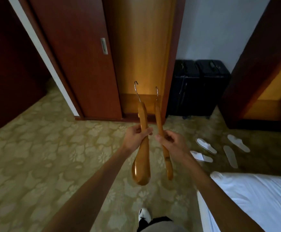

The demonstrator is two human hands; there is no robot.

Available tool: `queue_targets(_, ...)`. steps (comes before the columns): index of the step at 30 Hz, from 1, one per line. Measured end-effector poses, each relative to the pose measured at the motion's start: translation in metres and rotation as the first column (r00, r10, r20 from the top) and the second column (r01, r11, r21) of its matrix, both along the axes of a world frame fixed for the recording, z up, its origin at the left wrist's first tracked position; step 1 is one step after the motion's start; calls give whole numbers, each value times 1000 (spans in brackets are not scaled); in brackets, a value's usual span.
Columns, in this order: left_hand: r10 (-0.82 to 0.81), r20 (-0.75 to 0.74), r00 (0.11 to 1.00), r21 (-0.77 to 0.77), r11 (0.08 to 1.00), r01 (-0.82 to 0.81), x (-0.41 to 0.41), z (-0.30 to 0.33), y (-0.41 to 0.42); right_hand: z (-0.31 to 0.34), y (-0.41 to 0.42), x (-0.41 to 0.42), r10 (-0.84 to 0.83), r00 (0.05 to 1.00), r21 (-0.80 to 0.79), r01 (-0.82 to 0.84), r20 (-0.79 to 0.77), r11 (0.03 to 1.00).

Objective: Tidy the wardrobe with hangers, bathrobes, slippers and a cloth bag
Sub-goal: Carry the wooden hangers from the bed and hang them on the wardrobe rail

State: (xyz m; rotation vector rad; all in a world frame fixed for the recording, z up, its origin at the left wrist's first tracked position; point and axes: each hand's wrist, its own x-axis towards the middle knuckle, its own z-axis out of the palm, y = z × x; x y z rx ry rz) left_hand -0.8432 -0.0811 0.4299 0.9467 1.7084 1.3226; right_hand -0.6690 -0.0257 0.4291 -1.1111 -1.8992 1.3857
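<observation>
I hold two wooden hangers with metal hooks in front of me, hooks pointing toward the wardrobe. My left hand (137, 136) grips the wider hanger (142, 158) round its middle. My right hand (171, 141) pinches the thinner hanger (159, 118) beside it. The open wardrobe (143, 52) stands straight ahead, its lit wooden inside showing, with the sliding door (79, 52) pushed left. Several white slippers (205, 145) lie scattered on the carpet to the right. No bathrobe or cloth bag is in view.
Two black suitcases (198, 86) stand against the wall right of the wardrobe. A white-sheeted bed (256, 198) fills the lower right corner. A dark wooden cabinet (266, 72) stands at far right. Patterned carpet (44, 156) covers the floor. My shoe (144, 214) shows below.
</observation>
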Motion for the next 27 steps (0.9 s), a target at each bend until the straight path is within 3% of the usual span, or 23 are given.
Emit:
queue_targets(7, 54, 87, 995, 35, 998, -58, -123, 25, 132, 25, 139, -122, 34, 999, 5, -34, -14, 999)
queue_targets(18, 34, 76, 997, 48, 998, -38, -322, 16, 350, 19, 357, -316, 37, 998, 47, -35, -52, 998)
queue_targets(27, -58, 82, 995, 103, 994, 49, -443, 71, 553, 73, 535, -436, -33, 999, 81, 36, -41, 996)
